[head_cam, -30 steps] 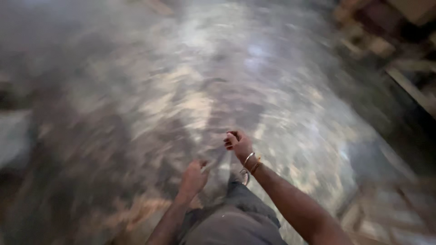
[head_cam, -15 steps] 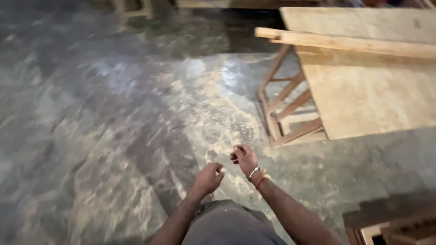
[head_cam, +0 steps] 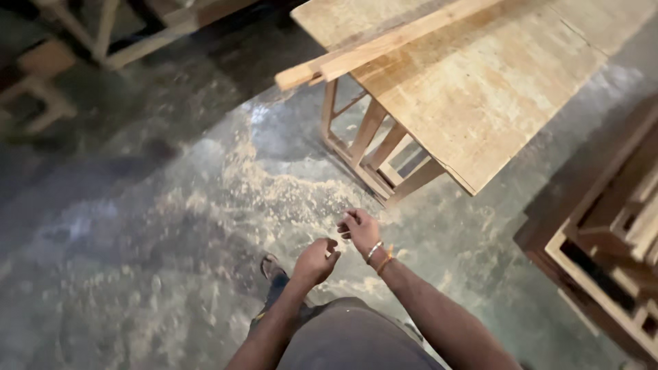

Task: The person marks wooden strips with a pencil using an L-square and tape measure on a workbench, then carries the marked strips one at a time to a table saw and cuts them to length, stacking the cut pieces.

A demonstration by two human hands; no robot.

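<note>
My left hand (head_cam: 317,262) hangs in front of my body with its fingers curled into a loose fist, and nothing shows in it. My right hand (head_cam: 360,229) is just to its right and slightly farther out, fingers bent inward, with bangles (head_cam: 379,255) on the wrist. No object is visible in it either. The two hands are a small gap apart over a grey concrete floor (head_cam: 137,274) strewn with sawdust (head_cam: 274,185). A wooden table (head_cam: 480,89) stands ahead to the right, beyond my right hand.
A long wooden plank (head_cam: 384,44) lies across the table top and overhangs its left end. Dark wooden frames (head_cam: 603,233) are stacked at the right edge. More wooden frames (head_cam: 130,41) and a stool (head_cam: 41,89) stand at the top left. My sandalled foot (head_cam: 271,267) is below.
The view has swung and moved toward the table, which now looms closer and larger. My hands stay in front of me, a little farther apart than before.
</note>
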